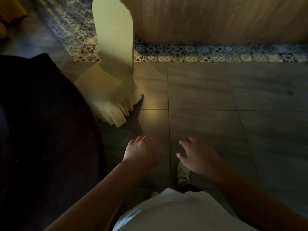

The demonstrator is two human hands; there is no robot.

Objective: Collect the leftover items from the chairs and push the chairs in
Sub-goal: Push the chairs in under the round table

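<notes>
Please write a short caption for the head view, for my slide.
Both hands, left and right, empty above grey floor tiles, beside a cream-covered chair.

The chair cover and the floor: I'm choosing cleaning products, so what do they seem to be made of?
The chair cover looks like pale cream woven fabric, matte: it drapes smoothly over the back and gathers in soft pleats at the hem. The floor looks like grey stone-look ceramic or porcelain tile with a slight sheen: straight grout lines and a soft light reflection show. The patterned border seems to be printed tile, though blur leaves that open.
</notes>
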